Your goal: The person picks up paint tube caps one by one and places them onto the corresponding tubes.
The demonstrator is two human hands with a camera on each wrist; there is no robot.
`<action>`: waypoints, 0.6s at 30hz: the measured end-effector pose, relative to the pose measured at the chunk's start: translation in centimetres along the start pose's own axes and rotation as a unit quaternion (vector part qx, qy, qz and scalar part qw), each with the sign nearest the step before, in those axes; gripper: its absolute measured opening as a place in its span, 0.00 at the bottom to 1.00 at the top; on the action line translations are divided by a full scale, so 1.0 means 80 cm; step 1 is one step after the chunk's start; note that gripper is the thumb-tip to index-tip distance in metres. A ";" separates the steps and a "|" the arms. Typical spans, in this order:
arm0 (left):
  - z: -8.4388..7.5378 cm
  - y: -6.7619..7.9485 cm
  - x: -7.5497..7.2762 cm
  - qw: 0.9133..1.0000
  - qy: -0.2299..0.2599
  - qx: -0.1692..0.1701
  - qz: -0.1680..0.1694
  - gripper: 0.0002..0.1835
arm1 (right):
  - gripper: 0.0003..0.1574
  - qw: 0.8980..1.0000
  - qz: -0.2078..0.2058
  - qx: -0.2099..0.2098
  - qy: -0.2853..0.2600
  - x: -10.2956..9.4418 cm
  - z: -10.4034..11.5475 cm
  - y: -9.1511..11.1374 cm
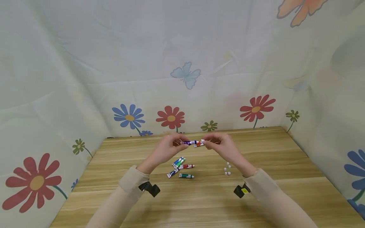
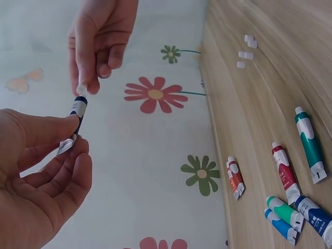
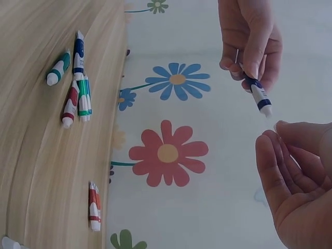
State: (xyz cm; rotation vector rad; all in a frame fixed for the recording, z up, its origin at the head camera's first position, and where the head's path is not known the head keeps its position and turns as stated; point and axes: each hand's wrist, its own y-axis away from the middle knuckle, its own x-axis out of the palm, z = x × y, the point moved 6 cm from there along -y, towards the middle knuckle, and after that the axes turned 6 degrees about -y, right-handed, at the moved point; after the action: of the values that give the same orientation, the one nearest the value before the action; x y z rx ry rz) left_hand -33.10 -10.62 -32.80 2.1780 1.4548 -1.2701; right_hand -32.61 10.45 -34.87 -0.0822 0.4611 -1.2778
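My left hand [image 1: 171, 146] holds a small purple-blue paint tube [image 2: 78, 108] by its crimped end, pinched between thumb and fingers. The white nozzle end of the tube points toward my right hand [image 1: 223, 146]. Between the right thumb and fingertip is a small white cap [image 3: 275, 126], mostly covered by the fingers. In the right wrist view a narrow gap separates the cap from the nozzle. Both hands are raised over the far part of the table [image 1: 205, 196].
Left of centre lie a teal tube [image 1: 186, 176], a red tube [image 2: 284, 168], a dark blue tube [image 2: 314, 217], a green tube [image 2: 285, 210] and a light blue tube [image 2: 280, 225]. Orange tubes [image 2: 235, 178] lie farther back. Several white caps [image 1: 227, 169] sit at right. A flowered cloth [image 1: 142, 85] surrounds the table.
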 end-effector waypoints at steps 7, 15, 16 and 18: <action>-0.005 0.002 0.004 1.000 -0.006 0.005 -0.003 0.08 | 0.15 1.000 -0.002 -0.002 -0.004 0.006 -0.001 0.003; -0.012 0.003 0.004 1.000 -0.008 0.008 0.001 0.09 | 0.13 1.000 -0.006 -0.006 -0.009 0.008 0.001 0.006; -0.012 0.003 0.004 1.000 -0.009 0.008 0.001 0.09 | 0.13 1.000 -0.006 -0.007 -0.010 0.008 0.001 0.007; -0.012 0.003 0.005 1.000 -0.010 0.008 0.001 0.08 | 0.13 1.000 -0.004 -0.009 -0.012 0.009 0.000 0.008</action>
State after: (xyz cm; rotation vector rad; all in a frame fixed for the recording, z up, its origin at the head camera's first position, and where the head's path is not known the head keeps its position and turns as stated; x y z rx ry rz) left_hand -32.31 -9.91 -32.56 2.1701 1.4408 -1.3029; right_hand -31.91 9.99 -35.23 -0.1141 0.4527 -1.2803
